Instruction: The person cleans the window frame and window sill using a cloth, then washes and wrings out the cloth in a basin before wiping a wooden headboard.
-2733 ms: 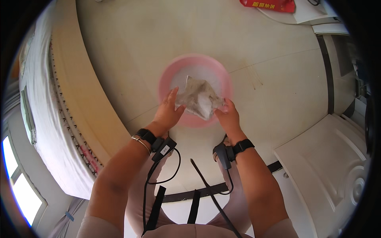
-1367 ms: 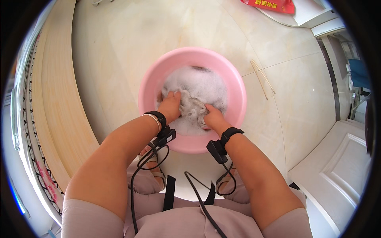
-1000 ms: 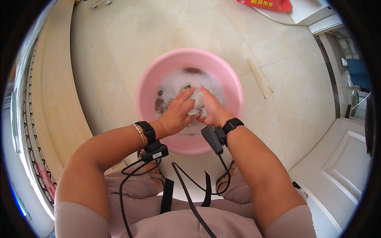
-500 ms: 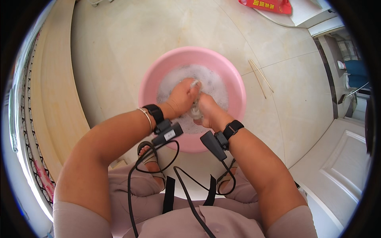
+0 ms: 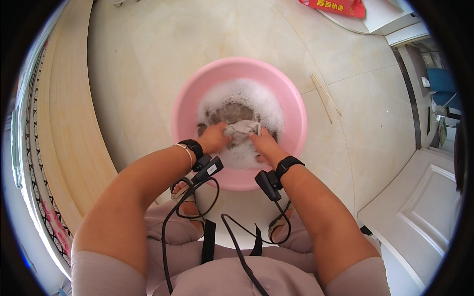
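Observation:
A wet, greyish-white cloth (image 5: 242,129) stretches between my hands over a pink basin (image 5: 183,98) of foamy water. My left hand (image 5: 215,138) grips its left end, and my right hand (image 5: 265,144) grips its right end, fingers closed around it. White suds (image 5: 242,89) ring the basin's far side. Just beyond the cloth, a darker greyish patch (image 5: 232,113) shows in the water; whether it is cloth or bare water I cannot tell. Part of the held cloth dips toward the suds.
Two thin sticks (image 5: 326,98) lie on the tiled floor right of the basin. A red package (image 5: 335,6) sits at the far right, near a white cabinet door (image 5: 419,197). A wooden board (image 5: 69,108) runs along the left. Black cables (image 5: 165,246) hang from my wrist straps.
My hands have moved apart from their bunched grip, and the cloth now spreads between them. Both hands sit slightly nearer to me, uncovering the darker patch among the suds.

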{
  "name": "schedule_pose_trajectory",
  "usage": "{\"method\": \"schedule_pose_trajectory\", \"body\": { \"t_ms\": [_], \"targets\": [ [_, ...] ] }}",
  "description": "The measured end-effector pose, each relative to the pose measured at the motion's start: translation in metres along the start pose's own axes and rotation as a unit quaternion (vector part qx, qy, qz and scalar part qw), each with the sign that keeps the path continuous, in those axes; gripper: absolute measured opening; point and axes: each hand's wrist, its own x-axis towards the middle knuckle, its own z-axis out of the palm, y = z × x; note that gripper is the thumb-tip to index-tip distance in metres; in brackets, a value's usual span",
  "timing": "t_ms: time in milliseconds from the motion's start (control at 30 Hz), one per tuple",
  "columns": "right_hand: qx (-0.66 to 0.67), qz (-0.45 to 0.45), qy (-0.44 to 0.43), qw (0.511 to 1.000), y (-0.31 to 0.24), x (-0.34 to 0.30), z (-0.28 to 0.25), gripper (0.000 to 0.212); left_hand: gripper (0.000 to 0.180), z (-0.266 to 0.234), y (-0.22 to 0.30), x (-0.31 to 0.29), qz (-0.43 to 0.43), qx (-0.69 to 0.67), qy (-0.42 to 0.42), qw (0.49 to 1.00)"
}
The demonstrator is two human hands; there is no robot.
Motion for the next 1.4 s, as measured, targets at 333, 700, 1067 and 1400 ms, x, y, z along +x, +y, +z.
{"method": "schedule_pose_trajectory", "body": {
  "t_ms": [333, 700, 1067, 1400],
  "targets": [
    [0.52, 0.223, -0.224, 0.794, -0.05, 0.01, -0.028, 0.043, 0.03, 0.015, 0.059, -0.034, 0.356, 0.002, 0.195, 0.914],
    [0.304, 0.166, -0.192, 0.918, -0.098, -0.035, -0.017, 0.041, 0.035, -0.027, 0.047, -0.004, 0.126, -0.08, 0.2, 0.968],
    [-0.289, -0.146, 0.018, 0.946, -0.017, -0.033, -0.011, 0.057, 0.052, -0.001, -0.021, -0.015, 0.193, 0.433, 0.238, 0.848],
    [0.517, 0.174, -0.156, 0.824, -0.031, 0.002, -0.026, 0.041, 0.04, 0.0, 0.04, -0.03, 0.145, 0.069, 0.038, 0.986]
  ]
}}
